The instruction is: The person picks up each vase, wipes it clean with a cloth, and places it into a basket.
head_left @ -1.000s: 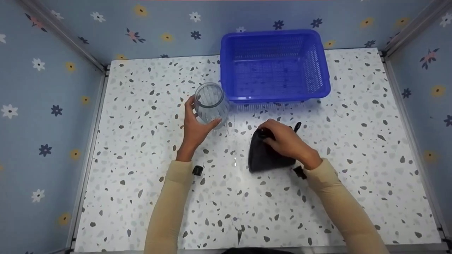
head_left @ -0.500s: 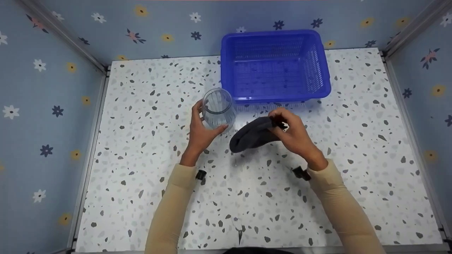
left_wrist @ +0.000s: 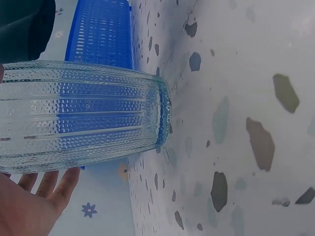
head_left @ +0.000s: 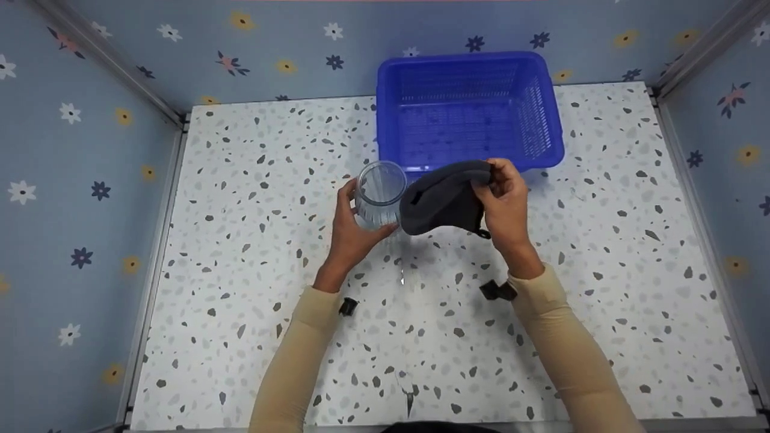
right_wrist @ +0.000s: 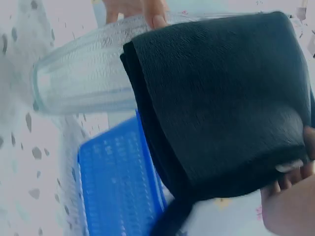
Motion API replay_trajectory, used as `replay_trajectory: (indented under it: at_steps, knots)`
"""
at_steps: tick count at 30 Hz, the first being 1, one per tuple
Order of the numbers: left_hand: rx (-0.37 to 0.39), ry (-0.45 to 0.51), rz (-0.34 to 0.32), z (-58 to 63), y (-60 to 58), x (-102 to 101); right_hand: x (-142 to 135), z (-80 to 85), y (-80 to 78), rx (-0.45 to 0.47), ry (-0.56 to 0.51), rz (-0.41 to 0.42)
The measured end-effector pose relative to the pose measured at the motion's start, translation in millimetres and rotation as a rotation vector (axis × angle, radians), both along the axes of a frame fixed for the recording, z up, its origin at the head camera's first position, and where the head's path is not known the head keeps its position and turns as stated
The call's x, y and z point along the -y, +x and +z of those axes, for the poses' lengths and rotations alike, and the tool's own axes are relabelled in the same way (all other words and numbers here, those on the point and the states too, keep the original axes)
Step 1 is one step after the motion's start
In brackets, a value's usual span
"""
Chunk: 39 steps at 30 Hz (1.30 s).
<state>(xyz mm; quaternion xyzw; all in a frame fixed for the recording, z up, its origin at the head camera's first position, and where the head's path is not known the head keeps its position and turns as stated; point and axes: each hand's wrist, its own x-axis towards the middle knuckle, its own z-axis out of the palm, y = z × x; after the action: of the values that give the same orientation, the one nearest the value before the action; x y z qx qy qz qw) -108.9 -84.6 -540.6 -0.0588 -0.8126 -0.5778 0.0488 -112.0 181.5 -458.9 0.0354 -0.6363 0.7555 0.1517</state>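
My left hand (head_left: pixel 351 239) holds a clear ribbed glass jar (head_left: pixel 379 210), fingers on its far left side and thumb on the near side. The jar stands with its open mouth up, and its textured wall fills much of the left wrist view. My right hand (head_left: pixel 509 210) pinches one end of a black pouch (head_left: pixel 444 201), a soft, folded piece with a small strap. The pouch is raised beside the jar, and its left end overlaps the jar's right side in the head view. In the right wrist view the pouch's folded layers and dangling strap (right_wrist: pixel 172 216) show.
A blue plastic basket (head_left: pixel 385 108) with perforated sides stands at the back, just behind the jar and pouch. The speckled white table (head_left: pixel 240 240) is bounded by flower-patterned panels (head_left: pixel 271 48) at the back and both sides.
My right hand has lifted the pouch off the table, turned it and brought it up and left to the jar. My left hand has moved the jar slightly right and nearer.
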Motion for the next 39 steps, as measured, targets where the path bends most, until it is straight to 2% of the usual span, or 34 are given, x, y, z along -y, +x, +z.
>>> replay_trajectory:
  at_steps: [6, 10, 13, 17, 21, 28, 33, 35, 39]
  knots:
    - [-0.034, -0.021, -0.010, -0.7, 3.4, -4.2, 17.9, -6.3, -8.2, 0.109, -0.086, -0.105]
    - [-0.052, -0.026, -0.004, -1.6, 3.7, -5.2, 32.3, -12.4, -12.6, 0.120, -0.132, -0.158]
    - [-0.050, -0.025, -0.004, -2.7, 3.7, -5.1, 42.7, -18.6, -15.9, 0.092, -0.104, -0.195]
    - [-0.037, -0.024, -0.003, -3.3, 3.8, -5.6, 52.7, -25.6, -18.8, 0.023, 0.013, -0.201]
    - [-0.031, -0.023, -0.006, -2.1, 3.8, -6.1, 55.9, -25.6, -18.7, -0.031, 0.174, -0.115]
    - [-0.038, -0.030, -0.014, -1.3, 3.2, -5.1, 48.3, -25.7, -15.7, -0.108, 0.486, 0.110]
    - [-0.044, -0.034, -0.014, -2.3, 3.2, -5.3, 39.0, -26.5, -12.2, -0.179, 0.727, 0.174]
    - [-0.044, -0.035, -0.012, -2.3, 3.3, -5.5, 35.1, -26.5, -11.0, -0.200, 0.761, 0.208]
    - [-0.048, -0.035, -0.010, -3.0, 3.2, -5.5, 29.3, -25.8, -10.9, -0.219, 0.731, 0.320]
